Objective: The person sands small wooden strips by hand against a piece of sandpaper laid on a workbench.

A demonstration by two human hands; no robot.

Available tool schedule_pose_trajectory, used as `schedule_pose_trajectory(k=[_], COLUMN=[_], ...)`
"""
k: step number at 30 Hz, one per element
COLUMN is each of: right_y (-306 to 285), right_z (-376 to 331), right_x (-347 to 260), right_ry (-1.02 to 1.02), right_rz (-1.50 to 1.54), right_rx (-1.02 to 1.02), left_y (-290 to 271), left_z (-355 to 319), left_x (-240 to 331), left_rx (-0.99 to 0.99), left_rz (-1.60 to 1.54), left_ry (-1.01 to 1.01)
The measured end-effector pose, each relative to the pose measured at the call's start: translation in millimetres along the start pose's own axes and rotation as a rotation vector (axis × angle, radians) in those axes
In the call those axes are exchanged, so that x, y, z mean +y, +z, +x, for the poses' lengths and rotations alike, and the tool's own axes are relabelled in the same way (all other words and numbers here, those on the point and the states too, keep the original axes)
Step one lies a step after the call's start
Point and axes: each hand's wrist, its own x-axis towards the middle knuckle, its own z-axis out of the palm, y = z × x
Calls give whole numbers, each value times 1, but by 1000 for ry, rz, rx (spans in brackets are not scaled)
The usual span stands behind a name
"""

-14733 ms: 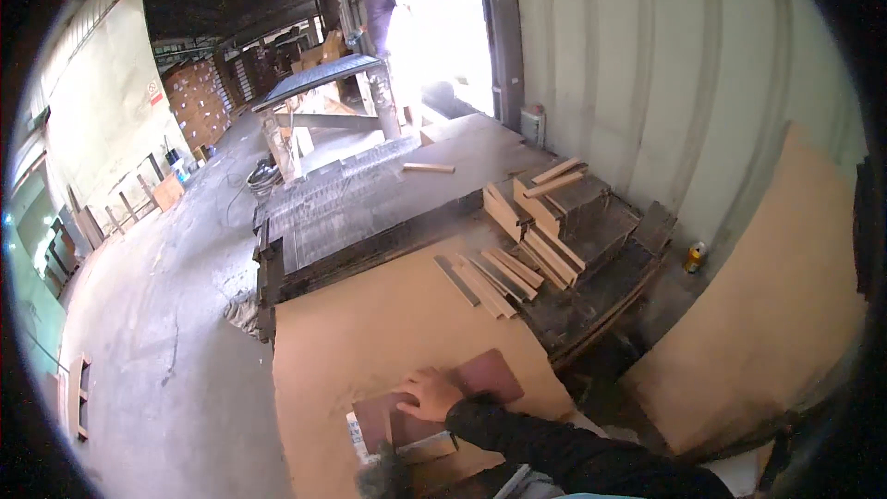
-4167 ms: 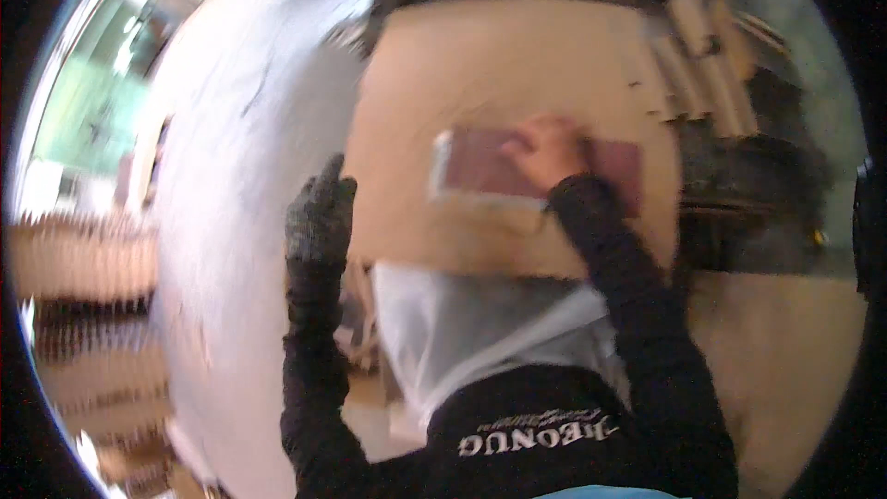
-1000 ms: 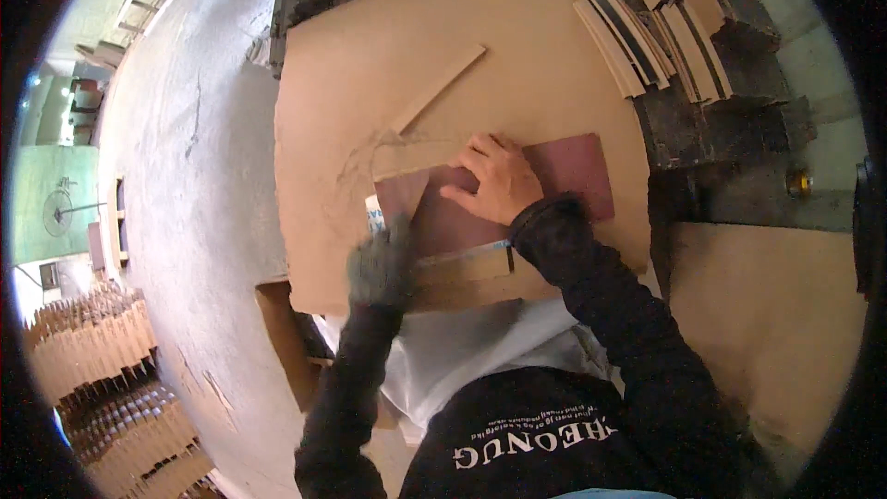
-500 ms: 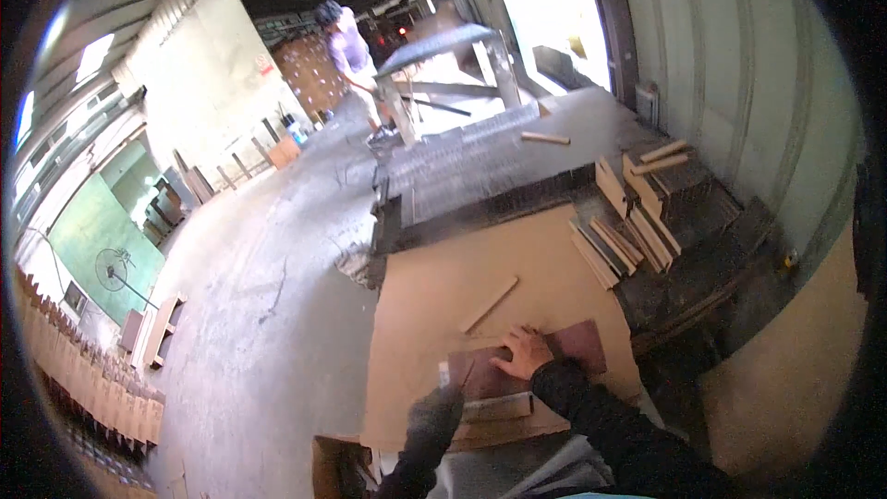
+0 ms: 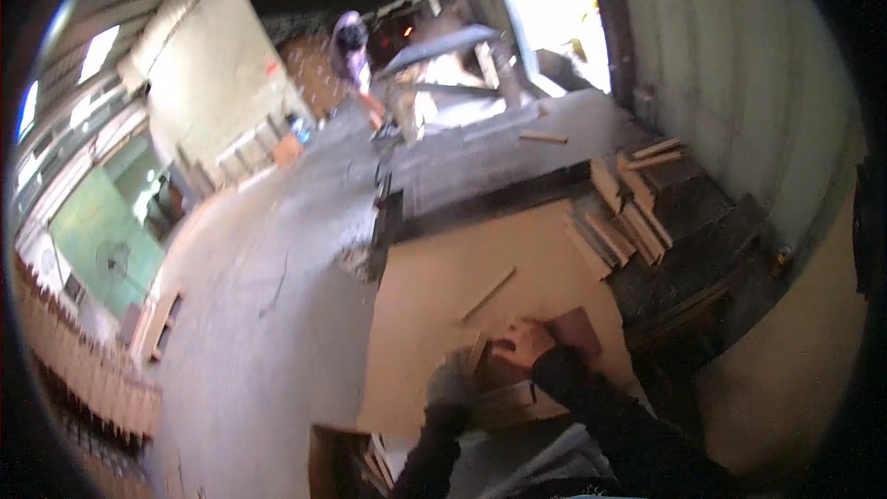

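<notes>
My left hand [image 5: 450, 383], seemingly in a grey glove and blurred, is closed around a short wooden strip [image 5: 479, 351] that stands tilted up from it. Just to its right, my right hand [image 5: 525, 342] is bare, with bent fingers apart near the strip; I see nothing held in it. Beneath the right hand lies a reddish-brown sheet [image 5: 577, 333], partly covered by hand and sleeve. Another wooden piece [image 5: 506, 399] sits at the near edge, below the hands. Farther off, a thin wooden strip [image 5: 490, 294] lies on the tan board [image 5: 416, 286].
Several wooden strips [image 5: 614, 238] are piled at the right of the work surface, beside a dark bench [image 5: 684, 291]. A box with strips [image 5: 337, 462] stands at the lower left. Beyond a sloping-topped frame [image 5: 443, 48], another person [image 5: 349, 51] bends over. Stacked brown pieces [image 5: 83, 351] line the far left.
My right hand has risen from lying flat on the reddish-brown sheet and shifted slightly left. The strip at my left hand is now tilted up. The other person has bent down.
</notes>
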Motion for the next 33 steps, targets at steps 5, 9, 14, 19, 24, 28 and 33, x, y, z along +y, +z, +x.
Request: schedule_pose_trajectory(k=[5, 9, 14, 19, 24, 28, 33], right_y=[-25, -24, -28, -25, -43, -21, -16], right_z=[4, -2, 2, -2, -3, 2, 13], right_x=[2, 3, -10, -5, 0, -16, -12], right_ry=[115, 33, 111, 51, 107, 69, -39], right_rz=[133, 123, 101, 93, 81, 156, 353], right_rx=[-50, 24, -127, -110, -114, -123, -118], left_y=[62, 38, 58, 79, 56, 53, 38], left_z=[26, 5, 10, 43, -13, 15, 9], left_x=[-46, -25, -21, -42, -24, -18, -16], left_rx=[68, -162, -2, 383, -321, 361, 73], left_rz=[74, 77, 135, 269, 379, 737, -1], left_ry=[218, 20, 67, 451, 30, 423, 265])
